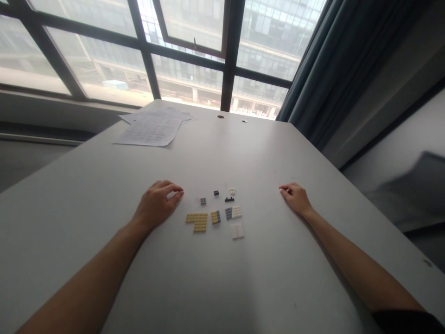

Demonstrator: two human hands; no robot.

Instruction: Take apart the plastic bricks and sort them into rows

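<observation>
My left hand [158,202] rests on the white table left of a group of small toy bricks. Its thumb and forefinger curve until their tips nearly meet, with nothing visible between them. Nearest to it lie yellow plates [200,220] and a small grey piece [203,201]. My right hand [295,195] is well right of the bricks, fingers curled together; a tiny pale spot shows at the fingertips, too small to name. Between the hands are a yellow-and-grey plate pair [215,217], a grey plate [228,213], a white plate [237,212], and smooth pale tiles [238,231].
Behind the plates are a dark small brick [216,193], a black bar-shaped piece [229,199] and a white curved piece [232,191]. Printed papers [149,127] lie at the table's far left. Windows and a dark curtain [323,69] stand beyond the far edge.
</observation>
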